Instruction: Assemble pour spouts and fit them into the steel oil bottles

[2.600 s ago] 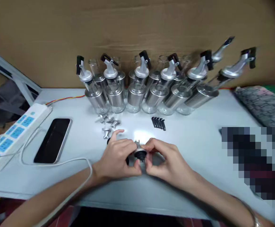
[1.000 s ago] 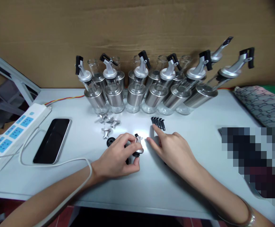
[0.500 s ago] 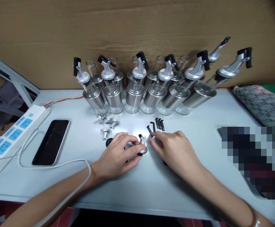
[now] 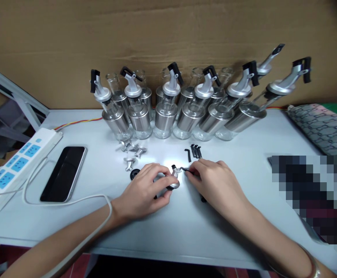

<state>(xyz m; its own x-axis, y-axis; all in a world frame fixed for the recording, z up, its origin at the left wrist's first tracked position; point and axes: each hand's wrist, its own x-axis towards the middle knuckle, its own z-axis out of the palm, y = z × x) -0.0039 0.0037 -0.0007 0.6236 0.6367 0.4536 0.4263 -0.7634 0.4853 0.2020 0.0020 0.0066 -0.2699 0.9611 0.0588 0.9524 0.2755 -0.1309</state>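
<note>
Between the thumb and fingers of my left hand (image 4: 149, 185) is a silver pourer spout (image 4: 174, 181) with a black tip, held just above the table. My right hand (image 4: 211, 179) pinches a small black lever (image 4: 186, 170), its bent end close to the spout's side lug; whether they touch I cannot tell. Several more black levers (image 4: 196, 151) lie in a group beyond my right hand. Loose silver spout tops (image 4: 130, 160) lie beyond my left hand, and a round black part (image 4: 134, 174) is partly hidden behind it.
Glass bottles with steel sleeves (image 4: 166, 116) stand in rows at the back, the front ones fitted with pourers. A phone (image 4: 63, 173) and a white power strip (image 4: 17, 166) lie at left, and a white cable crosses my left forearm. A patterned cloth item (image 4: 322, 127) sits at right.
My right hand has lifted a black lever off the table and turned it toward the spout. My left hand keeps the spout in nearly the same place.
</note>
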